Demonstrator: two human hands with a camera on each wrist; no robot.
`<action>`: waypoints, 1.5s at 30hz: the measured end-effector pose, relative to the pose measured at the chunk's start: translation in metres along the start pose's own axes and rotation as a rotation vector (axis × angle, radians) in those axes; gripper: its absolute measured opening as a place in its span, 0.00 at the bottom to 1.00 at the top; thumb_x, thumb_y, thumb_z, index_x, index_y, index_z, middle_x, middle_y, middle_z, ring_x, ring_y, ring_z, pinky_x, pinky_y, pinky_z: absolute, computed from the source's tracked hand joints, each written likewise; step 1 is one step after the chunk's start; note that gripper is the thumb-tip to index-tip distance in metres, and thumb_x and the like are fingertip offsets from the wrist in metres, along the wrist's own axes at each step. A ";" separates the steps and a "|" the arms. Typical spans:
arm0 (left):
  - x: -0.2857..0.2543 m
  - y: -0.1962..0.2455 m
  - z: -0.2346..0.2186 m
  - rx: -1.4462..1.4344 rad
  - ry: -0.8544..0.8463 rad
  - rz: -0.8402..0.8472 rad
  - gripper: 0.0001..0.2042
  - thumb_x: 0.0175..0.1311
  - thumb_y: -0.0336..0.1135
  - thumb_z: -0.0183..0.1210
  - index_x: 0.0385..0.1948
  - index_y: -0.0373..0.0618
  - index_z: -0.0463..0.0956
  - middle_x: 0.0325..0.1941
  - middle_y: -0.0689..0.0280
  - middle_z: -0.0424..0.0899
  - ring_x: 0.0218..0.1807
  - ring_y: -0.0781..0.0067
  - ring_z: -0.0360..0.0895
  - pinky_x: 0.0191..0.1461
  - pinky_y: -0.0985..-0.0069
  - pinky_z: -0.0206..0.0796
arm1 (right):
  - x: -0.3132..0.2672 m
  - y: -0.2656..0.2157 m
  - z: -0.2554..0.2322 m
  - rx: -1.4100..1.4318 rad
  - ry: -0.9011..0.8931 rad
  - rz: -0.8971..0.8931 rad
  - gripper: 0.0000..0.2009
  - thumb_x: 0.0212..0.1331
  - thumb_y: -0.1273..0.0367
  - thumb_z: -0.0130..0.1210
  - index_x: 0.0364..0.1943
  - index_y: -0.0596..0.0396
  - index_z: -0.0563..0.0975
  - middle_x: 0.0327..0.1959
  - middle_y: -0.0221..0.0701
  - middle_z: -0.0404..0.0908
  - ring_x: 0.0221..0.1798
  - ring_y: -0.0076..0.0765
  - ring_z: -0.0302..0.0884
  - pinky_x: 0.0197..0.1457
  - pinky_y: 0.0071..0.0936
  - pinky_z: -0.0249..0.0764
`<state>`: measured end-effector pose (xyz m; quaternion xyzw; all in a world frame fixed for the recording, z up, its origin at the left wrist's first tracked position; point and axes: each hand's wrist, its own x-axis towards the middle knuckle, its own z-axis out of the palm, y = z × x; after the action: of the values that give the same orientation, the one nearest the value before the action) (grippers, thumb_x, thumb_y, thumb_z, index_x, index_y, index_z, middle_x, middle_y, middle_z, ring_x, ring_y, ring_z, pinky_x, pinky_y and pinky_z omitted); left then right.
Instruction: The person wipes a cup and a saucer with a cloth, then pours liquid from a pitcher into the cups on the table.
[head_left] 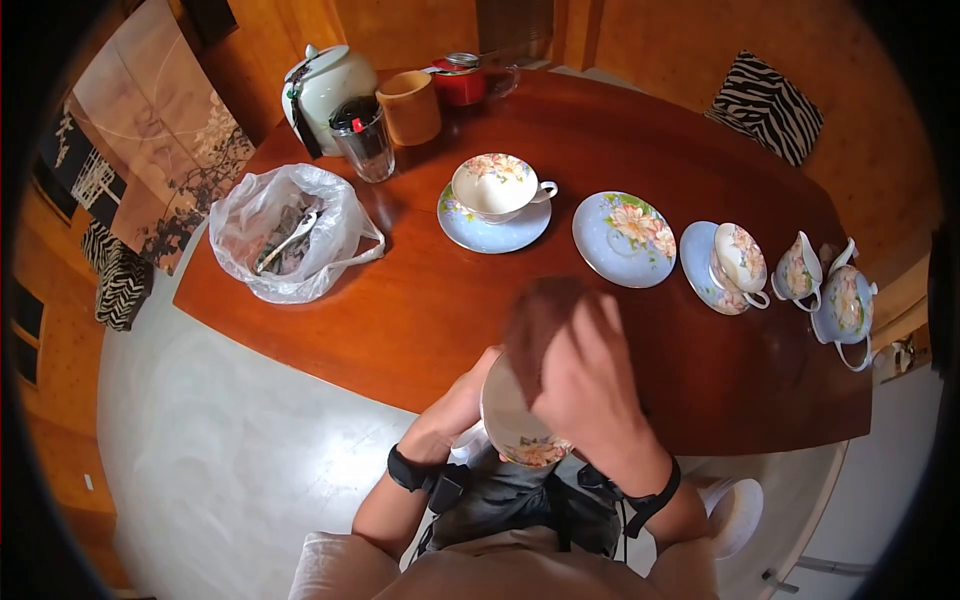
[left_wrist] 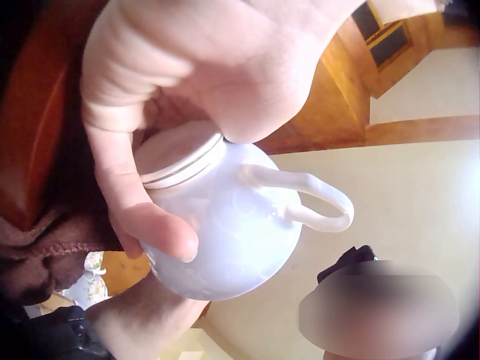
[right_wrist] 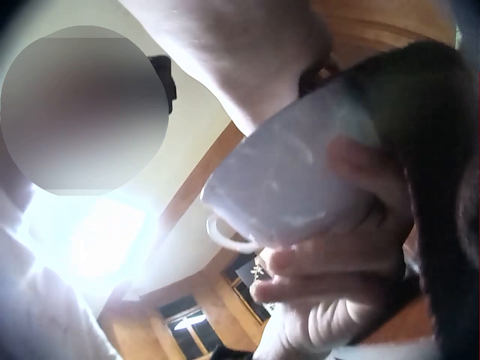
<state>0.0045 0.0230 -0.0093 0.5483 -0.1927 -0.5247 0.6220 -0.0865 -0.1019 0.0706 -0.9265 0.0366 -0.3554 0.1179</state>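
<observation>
My left hand (head_left: 458, 402) grips a floral teacup (head_left: 512, 425) near the table's front edge, its white inside facing up in the head view. In the left wrist view the cup's pale bluish outside (left_wrist: 232, 225) shows, with thumb and fingers around its foot and the looped handle (left_wrist: 330, 202) pointing away. A dark brown cloth (head_left: 540, 325) is bunched in my right hand (head_left: 592, 375), which is over the cup's rim. In the right wrist view the cloth (right_wrist: 427, 172) hangs beside the cup and hides part of it.
Across the table (head_left: 420, 300) stand a cup on a saucer (head_left: 480, 238), a bare saucer (head_left: 610, 255), another cup and saucer (head_left: 697, 262), a creamer (head_left: 797, 270) and a teapot (head_left: 845, 305). Leftward are a plastic bag (head_left: 235, 245) holding a spoon, a glass (head_left: 370, 155) and a jar (head_left: 335, 80).
</observation>
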 end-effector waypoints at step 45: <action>-0.008 0.018 0.014 -0.035 -0.098 -0.031 0.34 0.79 0.62 0.35 0.65 0.38 0.68 0.62 0.58 0.77 0.62 0.70 0.75 0.61 0.71 0.72 | -0.042 0.049 -0.001 -0.101 -0.304 0.407 0.04 0.53 0.76 0.53 0.33 0.61 0.74 0.26 0.47 0.81 0.33 0.55 0.82 0.40 0.48 0.78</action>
<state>-0.0023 0.0203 0.0141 0.5139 -0.2053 -0.5639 0.6130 -0.1179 -0.1429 0.0322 -0.9475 0.2220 -0.1789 0.1450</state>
